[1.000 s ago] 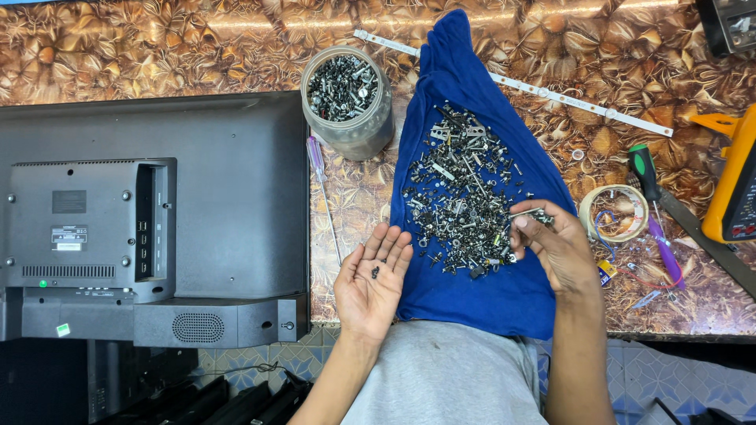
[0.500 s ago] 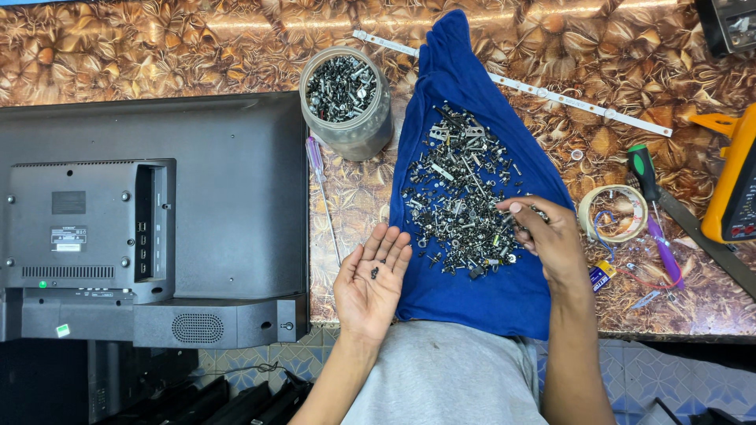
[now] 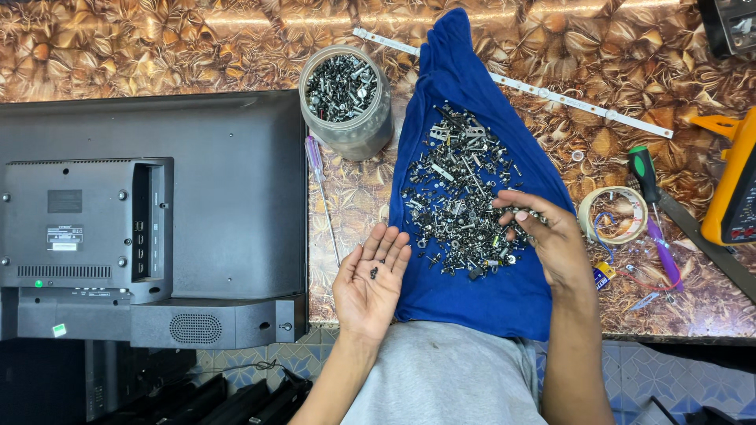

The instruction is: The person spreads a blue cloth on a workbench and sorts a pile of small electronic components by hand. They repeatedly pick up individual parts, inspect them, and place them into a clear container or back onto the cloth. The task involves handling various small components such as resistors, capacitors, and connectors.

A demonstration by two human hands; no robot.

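Picking through a heap of little screws (image 3: 461,193) on a blue cloth (image 3: 488,303). Held the left hand (image 3: 370,279) wide and flat, palm up, just beside the cloth's near edge, with one tiny dark screw (image 3: 373,273) lying loose in the middle. Rested the right hand (image 3: 543,236) on the heap's right side, fingers bent down and close together on the screws; could not tell whether anything was pinched between them. Might easily have lost the tiny dark screw: one small tilt of that flat palm, and off the table edge, down to the floor. Might also have tugged the cloth with the right wrist and spilled screws toward the purple screwdriver (image 3: 319,181) or the jar of screws (image 3: 346,118). Sat close by a black television (image 3: 150,212), lying face down.
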